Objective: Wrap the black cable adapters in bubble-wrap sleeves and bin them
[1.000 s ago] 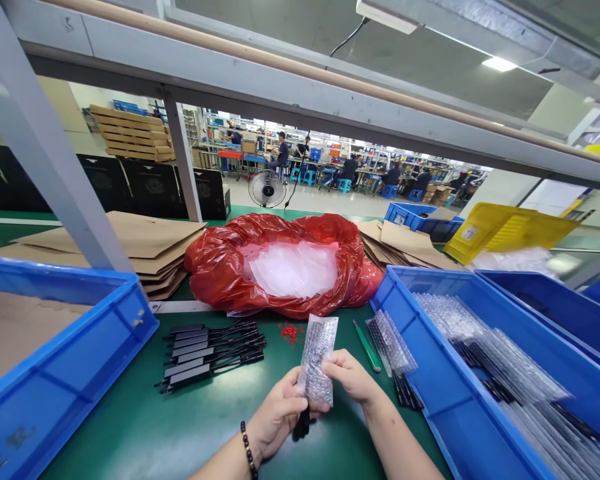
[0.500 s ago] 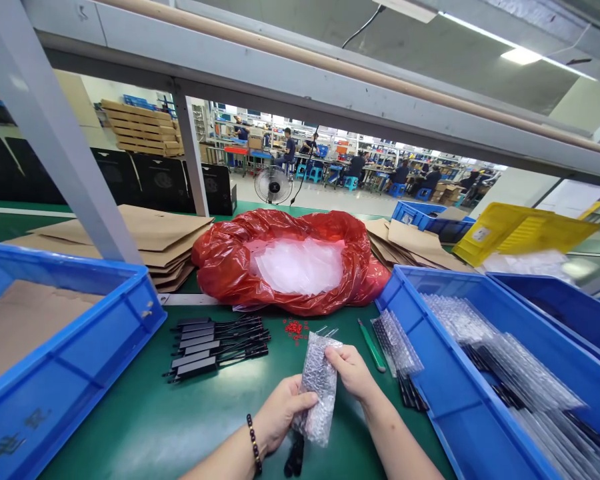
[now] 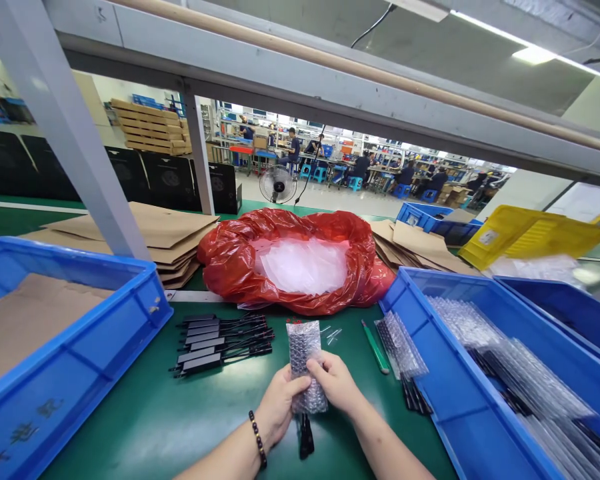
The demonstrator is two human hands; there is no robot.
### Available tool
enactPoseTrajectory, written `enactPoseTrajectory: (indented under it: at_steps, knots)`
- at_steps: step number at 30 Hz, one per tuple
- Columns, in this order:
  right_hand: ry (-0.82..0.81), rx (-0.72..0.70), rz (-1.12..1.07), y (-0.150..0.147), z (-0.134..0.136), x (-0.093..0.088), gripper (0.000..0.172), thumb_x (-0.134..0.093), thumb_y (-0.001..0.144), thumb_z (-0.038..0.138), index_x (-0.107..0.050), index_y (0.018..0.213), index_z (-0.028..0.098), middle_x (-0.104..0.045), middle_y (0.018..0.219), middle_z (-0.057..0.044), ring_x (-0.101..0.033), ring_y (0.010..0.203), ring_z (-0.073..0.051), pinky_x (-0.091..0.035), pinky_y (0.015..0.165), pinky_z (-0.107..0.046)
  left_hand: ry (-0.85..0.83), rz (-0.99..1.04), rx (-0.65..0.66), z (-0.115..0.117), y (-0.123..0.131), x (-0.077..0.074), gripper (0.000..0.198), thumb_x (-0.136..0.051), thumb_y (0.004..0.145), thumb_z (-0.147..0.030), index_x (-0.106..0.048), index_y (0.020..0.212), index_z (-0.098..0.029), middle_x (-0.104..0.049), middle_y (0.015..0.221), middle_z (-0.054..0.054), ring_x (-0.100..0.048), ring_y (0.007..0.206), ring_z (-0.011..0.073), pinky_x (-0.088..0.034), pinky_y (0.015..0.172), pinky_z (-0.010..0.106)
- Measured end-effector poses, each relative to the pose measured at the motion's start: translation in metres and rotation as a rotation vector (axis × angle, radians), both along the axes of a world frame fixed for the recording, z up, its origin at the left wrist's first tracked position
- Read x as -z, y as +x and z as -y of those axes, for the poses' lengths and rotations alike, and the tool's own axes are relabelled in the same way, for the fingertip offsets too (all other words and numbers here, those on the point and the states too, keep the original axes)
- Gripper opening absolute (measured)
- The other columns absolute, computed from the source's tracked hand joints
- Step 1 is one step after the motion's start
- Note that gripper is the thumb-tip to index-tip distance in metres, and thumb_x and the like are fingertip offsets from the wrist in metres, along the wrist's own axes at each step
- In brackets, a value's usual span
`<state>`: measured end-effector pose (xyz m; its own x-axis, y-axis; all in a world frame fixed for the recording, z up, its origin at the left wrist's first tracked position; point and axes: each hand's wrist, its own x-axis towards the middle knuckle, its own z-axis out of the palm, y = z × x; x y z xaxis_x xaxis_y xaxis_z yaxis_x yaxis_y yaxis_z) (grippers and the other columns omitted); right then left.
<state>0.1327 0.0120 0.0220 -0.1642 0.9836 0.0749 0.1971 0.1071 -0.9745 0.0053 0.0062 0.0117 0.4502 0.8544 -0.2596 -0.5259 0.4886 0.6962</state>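
Note:
Both hands grip one bubble-wrap pouch above the green worktop, its long side upright. My left hand is closed on its lower left part, thumb across the front. My right hand pinches its right side. Black cable ends stick out of the pouch's lower end; what else is inside is hidden. To the left lies a row of black boxes with cables. Just behind the pouch, small red rings are partly covered. Right of my hands are a green pen-like tool and another filled bubble-wrap pouch.
A blue bin with cardboard stands at left. The right blue bin holds several wrapped pieces. A red plastic bag of clear bags sits behind, between cardboard stacks. A metal frame crosses overhead; people work in the background.
The pouch has turned more upright and shifted slightly left, now covering most of the red rings. My right hand has moved down and left along it, closer to my left hand.

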Motion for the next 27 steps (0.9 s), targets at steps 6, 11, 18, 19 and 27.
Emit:
enactPoseTrajectory:
  at_steps: [6, 11, 18, 19, 27]
  knots:
    - [0.113, 0.022, 0.51, 0.028, 0.008, -0.033, 0.032, -0.039, 0.087, 0.037, -0.054, 0.066, 0.017, -0.058, 0.066, -0.001, -0.05, 0.062, -0.014, -0.035, 0.059, -0.023, 0.056, 0.005, 0.168, 0.001, -0.002, 0.001, 0.032, -0.074, 0.061, -0.029, -0.059, 0.085, -0.014, -0.064, 0.072, 0.004, -0.059, 0.067, 0.0153, -0.043, 0.064, 0.026]
    - [-0.108, 0.231, 1.215, 0.089, 0.004, -0.075, 0.029, -0.036, 0.088, 0.028, -0.06, 0.076, 0.017, -0.065, 0.079, -0.009, -0.06, 0.074, -0.021, -0.037, 0.064, -0.027, 0.039, -0.068, 0.221, 0.0, -0.004, 0.002, 0.03, -0.073, 0.063, -0.03, -0.055, 0.081, -0.014, -0.062, 0.074, 0.004, -0.058, 0.061, 0.0118, -0.042, 0.059, 0.024]
    - [-0.387, 0.325, 1.415, 0.139, -0.026, -0.059, 0.027, -0.041, 0.085, 0.022, -0.064, 0.092, 0.009, -0.064, 0.095, -0.021, -0.061, 0.09, -0.027, -0.042, 0.071, -0.033, 0.057, -0.103, 0.249, -0.001, -0.004, 0.005, 0.027, -0.07, 0.064, -0.029, -0.054, 0.08, -0.014, -0.062, 0.071, 0.004, -0.057, 0.06, 0.011, -0.041, 0.058, 0.023]
    - [-0.397, 0.319, 1.41, 0.14, -0.029, -0.054, 0.027, -0.042, 0.085, 0.022, -0.064, 0.093, 0.009, -0.065, 0.095, -0.021, -0.061, 0.09, -0.027, -0.042, 0.072, -0.033, 0.057, -0.104, 0.25, -0.001, -0.004, 0.005, 0.027, -0.07, 0.064, -0.029, -0.054, 0.08, -0.014, -0.062, 0.071, 0.004, -0.057, 0.06, 0.0111, -0.041, 0.058, 0.024]
    - [-0.432, 0.368, 1.392, 0.145, -0.038, -0.042, 0.029, -0.042, 0.086, 0.028, -0.062, 0.098, 0.011, -0.064, 0.1, -0.018, -0.06, 0.095, -0.025, -0.043, 0.075, -0.031, 0.047, -0.107, 0.255, -0.001, -0.006, 0.003, 0.031, -0.072, 0.061, -0.031, -0.053, 0.079, -0.013, -0.062, 0.069, 0.003, -0.057, 0.059, 0.011, -0.041, 0.058, 0.024]
